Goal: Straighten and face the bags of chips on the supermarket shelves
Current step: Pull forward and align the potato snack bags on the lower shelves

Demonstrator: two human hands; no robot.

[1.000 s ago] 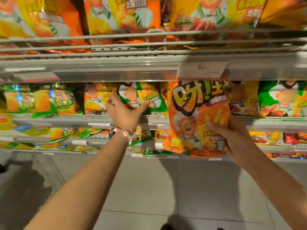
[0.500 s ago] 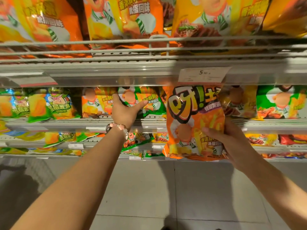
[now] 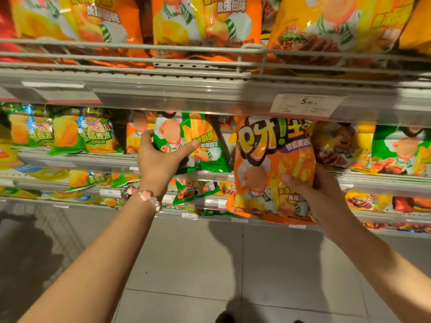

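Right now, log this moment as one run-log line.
left hand: grips green bag on shelf | right hand: holds orange bag before shelf

A single head-worn wide-angle view is given, directed forward and slightly down at close range onto the shelves [image 3: 210, 89] of chip bags, with the floor [image 3: 210, 264] seen below them.

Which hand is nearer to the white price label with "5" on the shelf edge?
Right. The right hand grips the orange chip bag almost directly below the price label. The left hand holds the green chip bag far to the label's left.
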